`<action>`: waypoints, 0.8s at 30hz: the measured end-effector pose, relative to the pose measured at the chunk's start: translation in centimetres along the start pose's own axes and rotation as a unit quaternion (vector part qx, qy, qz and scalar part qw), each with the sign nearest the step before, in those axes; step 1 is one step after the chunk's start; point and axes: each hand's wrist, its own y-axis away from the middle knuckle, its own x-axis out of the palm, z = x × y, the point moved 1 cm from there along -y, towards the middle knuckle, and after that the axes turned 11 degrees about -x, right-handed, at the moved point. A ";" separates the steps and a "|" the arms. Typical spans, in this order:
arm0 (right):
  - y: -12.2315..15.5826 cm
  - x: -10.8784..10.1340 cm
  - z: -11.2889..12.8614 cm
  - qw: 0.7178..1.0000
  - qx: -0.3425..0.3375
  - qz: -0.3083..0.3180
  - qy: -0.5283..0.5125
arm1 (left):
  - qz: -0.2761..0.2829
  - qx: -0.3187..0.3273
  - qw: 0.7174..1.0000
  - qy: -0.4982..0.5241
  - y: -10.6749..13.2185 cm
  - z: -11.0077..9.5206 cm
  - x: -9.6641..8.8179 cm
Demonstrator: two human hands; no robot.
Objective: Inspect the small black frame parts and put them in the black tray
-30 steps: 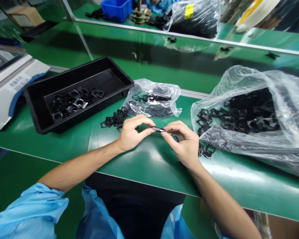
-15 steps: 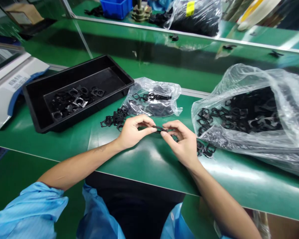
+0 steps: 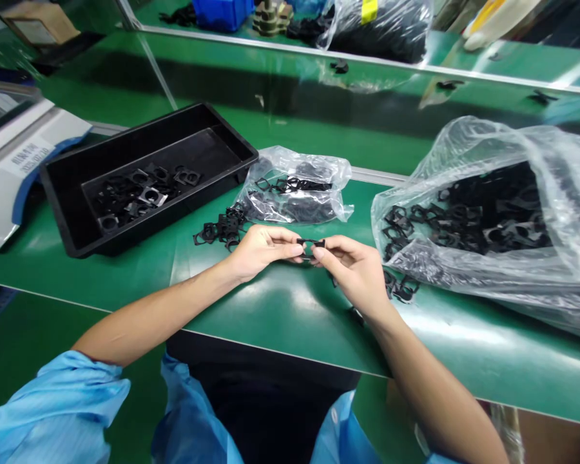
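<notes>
Between my two hands, over the front of the green table (image 3: 265, 309), is a small black plastic frame (image 3: 310, 241) with an opening in its middle. My left hand (image 3: 265, 250) pinches its left end between thumb and fingers. On the other end, my right hand (image 3: 350, 265) has thumb and fingers closed as well. Fingertips cover part of the frame. A loose pile of black plastic parts (image 3: 222, 227) lies just beyond my left hand. More black parts (image 3: 402, 287) lie beside my right wrist, partly hidden by it.
A black tray (image 3: 164, 227) with several black frames stands at the left, beside a white and blue machine (image 3: 43, 151). A small clear bag (image 3: 336, 171) of parts lies behind my hands. At the right, a large clear bag (image 3: 468, 277) holds many more. A blue bin (image 3: 222, 14) is at the back.
The black frame has been turned between my fingers, so its opening now shows. A dark part has come into view below my right hand, near the wrist.
</notes>
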 end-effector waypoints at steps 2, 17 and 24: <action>0.0 0.0 0.3 1.000 0.010 -0.005 -0.017 | 0.018 -0.020 0.999 0.018 0.0 0.1 -0.1; 0.5 0.4 -0.3 0.999 -0.001 -0.043 -0.033 | 0.052 -0.009 0.999 -0.005 0.1 -0.2 -0.1; 0.5 0.5 0.3 0.998 0.013 -0.041 -0.040 | 0.100 0.031 0.990 -0.095 0.5 -1.0 -0.3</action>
